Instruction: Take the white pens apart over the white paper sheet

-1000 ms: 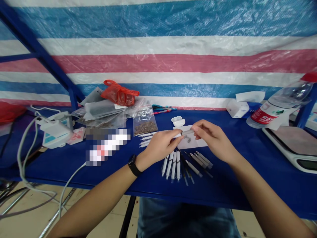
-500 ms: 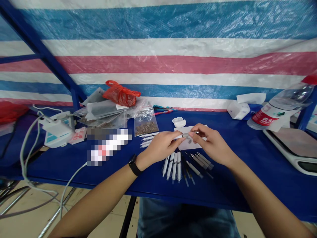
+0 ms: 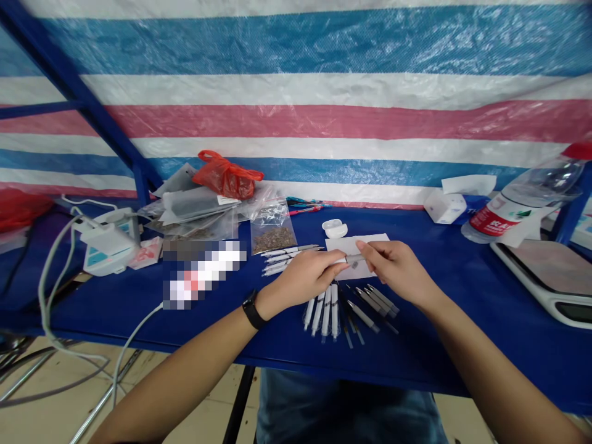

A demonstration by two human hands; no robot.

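The left hand [image 3: 308,274] and the right hand [image 3: 400,268] met above a sheet of white paper [image 3: 342,245] on the blue worktop [image 3: 430,351]. Between them lay a grey pen [image 3: 354,259]; the fingers of both hands were clamped on it, one hand at each end. Nearer the person, white pens [image 3: 326,308] lay in a row, with grey pens [image 3: 379,300] just beside them on the right. An open white case [image 3: 335,229] stood behind the paper, and a scale [image 3: 541,265] sat well apart, far right.
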